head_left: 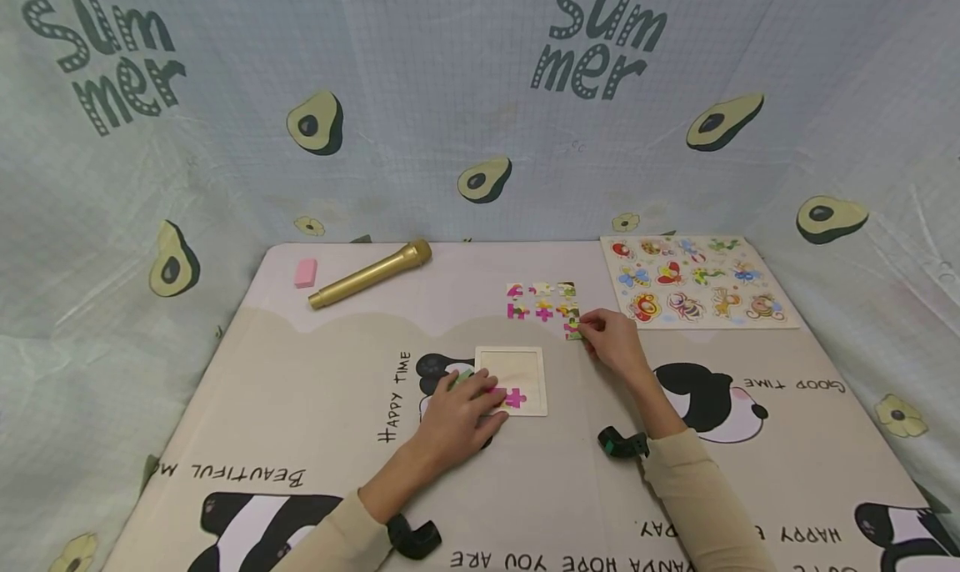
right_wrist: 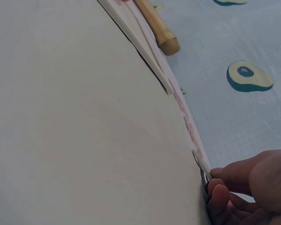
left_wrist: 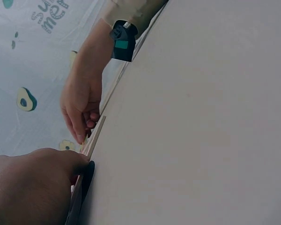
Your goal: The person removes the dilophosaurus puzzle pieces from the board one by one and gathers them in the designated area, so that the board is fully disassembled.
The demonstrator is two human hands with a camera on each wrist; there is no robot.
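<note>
A small square wooden puzzle tray (head_left: 528, 363) lies on the table, with a pink jigsaw piece (head_left: 515, 398) in its lower part. Over the tray's left side rests my left hand (head_left: 459, 413), fingers spread and thumb near the front edge; it hides that part of the tray. My right hand (head_left: 617, 343) pinches a pink-and-green puzzle piece (head_left: 572, 330) between thumb and fingers, at the table's surface. Just beyond it, several loose puzzle pieces (head_left: 543, 310) lie in rows. In the right wrist view, the pinched piece (right_wrist: 201, 164) shows tilted, edge-on.
A gold microphone-shaped stick (head_left: 370, 274) and a pink block (head_left: 305, 273) lie at the back left. At the back right lies a wooden board with insect pictures (head_left: 697, 288). A printed cloth (head_left: 322, 405) covers the table, and patterned curtains (head_left: 405, 97) stand behind it.
</note>
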